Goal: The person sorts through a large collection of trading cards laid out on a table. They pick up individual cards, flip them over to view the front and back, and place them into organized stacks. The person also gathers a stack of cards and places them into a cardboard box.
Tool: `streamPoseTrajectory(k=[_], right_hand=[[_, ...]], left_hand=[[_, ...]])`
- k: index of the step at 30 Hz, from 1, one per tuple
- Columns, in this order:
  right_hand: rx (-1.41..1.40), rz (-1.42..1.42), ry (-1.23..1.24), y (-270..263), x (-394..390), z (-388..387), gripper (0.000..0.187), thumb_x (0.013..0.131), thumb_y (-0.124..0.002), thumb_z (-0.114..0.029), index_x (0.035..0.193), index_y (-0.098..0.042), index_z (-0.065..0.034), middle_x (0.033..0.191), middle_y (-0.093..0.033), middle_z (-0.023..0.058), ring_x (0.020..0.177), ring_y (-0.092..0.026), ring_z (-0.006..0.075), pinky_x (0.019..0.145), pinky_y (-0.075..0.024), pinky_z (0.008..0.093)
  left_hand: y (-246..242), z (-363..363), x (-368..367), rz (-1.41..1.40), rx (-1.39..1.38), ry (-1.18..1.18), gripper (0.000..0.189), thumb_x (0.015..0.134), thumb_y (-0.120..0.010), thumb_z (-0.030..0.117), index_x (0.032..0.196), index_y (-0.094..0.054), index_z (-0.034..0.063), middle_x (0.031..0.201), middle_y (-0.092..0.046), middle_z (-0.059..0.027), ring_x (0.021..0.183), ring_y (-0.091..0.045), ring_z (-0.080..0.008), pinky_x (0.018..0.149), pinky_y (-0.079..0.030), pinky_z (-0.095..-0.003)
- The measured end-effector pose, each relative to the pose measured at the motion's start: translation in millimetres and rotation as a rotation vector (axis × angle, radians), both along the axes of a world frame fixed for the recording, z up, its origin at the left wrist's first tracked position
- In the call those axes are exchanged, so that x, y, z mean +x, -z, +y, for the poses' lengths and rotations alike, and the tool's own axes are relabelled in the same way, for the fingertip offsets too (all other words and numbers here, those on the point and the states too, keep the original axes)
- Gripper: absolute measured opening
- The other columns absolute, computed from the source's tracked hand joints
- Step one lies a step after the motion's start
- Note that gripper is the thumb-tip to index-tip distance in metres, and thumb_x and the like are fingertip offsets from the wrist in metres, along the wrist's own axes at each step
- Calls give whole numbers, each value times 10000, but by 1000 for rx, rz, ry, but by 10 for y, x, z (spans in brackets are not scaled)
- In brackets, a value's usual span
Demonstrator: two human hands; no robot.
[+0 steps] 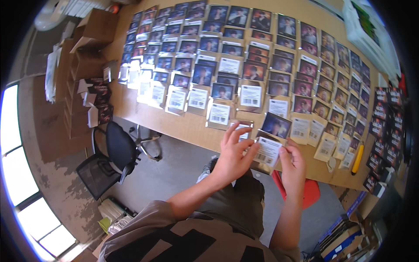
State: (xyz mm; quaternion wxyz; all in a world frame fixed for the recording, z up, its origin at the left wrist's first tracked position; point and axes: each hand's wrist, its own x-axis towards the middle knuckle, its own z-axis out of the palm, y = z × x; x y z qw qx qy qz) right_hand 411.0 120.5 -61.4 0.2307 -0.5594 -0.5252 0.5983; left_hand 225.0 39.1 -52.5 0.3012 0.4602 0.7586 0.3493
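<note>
In front of me, my right hand pinches the right edge of a labelled clear packet between thumb and fingers. The packet bears a white label with print and a barcode, and it sits at the table's front edge. Directly above it is a dark blue picture card. My left hand has its fingers spread at the packet's left side; some fingertips come close to that edge, and whether they touch it is unclear. Partly behind these fingers lies another labelled packet.
Overlapping rows of picture-card packets cover much of the wooden table. A yellow utility knife lies at right, beside stacked dark printed boxes. Left are cardboard boxes and a black office chair; a red stool stands below.
</note>
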Motion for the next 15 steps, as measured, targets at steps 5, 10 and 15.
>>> streamPoseTrajectory(k=[5,10,15], right_hand=[[-60,-61,-40,-16,-23,31,195,1024,-676,-141,1036,-671,54,1375,-653,185,1254,-614,259,1080,-444,352],[37,-32,-59,-64,-164,39,187,1019,-678,-133,1028,-668,54,1364,-659,177,1242,-621,268,1071,-454,358],[204,-52,-159,33,-563,-71,169,1004,-686,-122,1044,-667,41,1311,-671,186,1223,-626,340,1051,-480,400]], left_hand=[[-14,-11,-4,41,-19,-7,162,978,-726,188,1001,-757,31,1408,-597,-124,1487,-355,-420,1174,-353,-519],[-77,-50,-74,92,-2,-26,157,970,-720,178,1007,-762,32,1393,-601,-135,1464,-387,-429,1163,-357,-531],[-189,-177,-393,202,-30,-64,142,949,-699,118,1029,-763,20,1379,-619,-155,1450,-408,-442,1172,-366,-523]])
